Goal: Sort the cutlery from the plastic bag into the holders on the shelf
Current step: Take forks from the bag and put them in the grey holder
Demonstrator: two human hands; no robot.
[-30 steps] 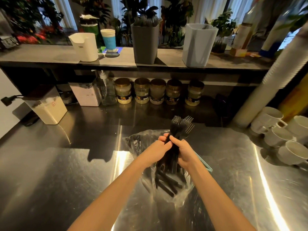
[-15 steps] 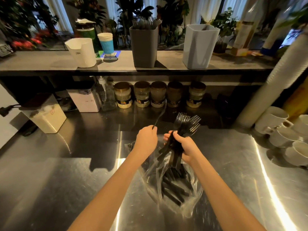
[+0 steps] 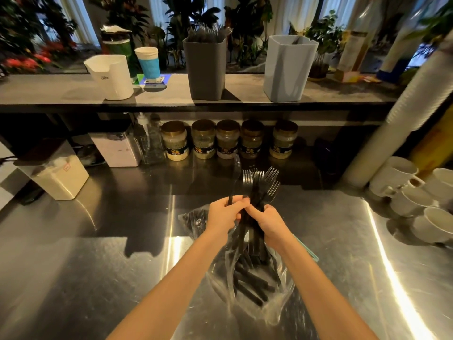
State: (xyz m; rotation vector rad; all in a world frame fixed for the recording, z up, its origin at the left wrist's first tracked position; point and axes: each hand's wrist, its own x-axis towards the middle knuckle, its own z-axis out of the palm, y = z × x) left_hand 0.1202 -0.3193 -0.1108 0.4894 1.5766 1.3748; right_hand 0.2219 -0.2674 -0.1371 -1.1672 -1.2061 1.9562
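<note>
**Cutlery Sorting: Status at Mid-Task**

Stainless steel counter (image 3: 85, 278) fills the near field; a dark shelf (image 3: 61, 92) runs across the far side, with jars and containers beneath it.

**Holders.** Dark grey holder (image 3: 205, 69) stands centre on the shelf and already carries forks, tines up. Light blue holder (image 3: 288, 69) stands to its right; one dark piece shows at its rim, and the rest of its contents cannot be seen.

**Hands.** Right hand (image 3: 268, 223) is closed around a bundle of black forks (image 3: 259, 185), handles down, tines fanned upward. Left hand (image 3: 224, 214) is pinched on a single black utensil (image 3: 234, 182), held just left of the bundle and touching it at the handles; its type is not clear.

**Bag.** Plastic bag (image 3: 250, 298) lies open on the counter directly below both hands. Several black pieces remain inside.

**Progress.** Judged partly complete: one holder is stocked, the gripped bundle awaits transfer, and the bag is not yet emptied.
</note>
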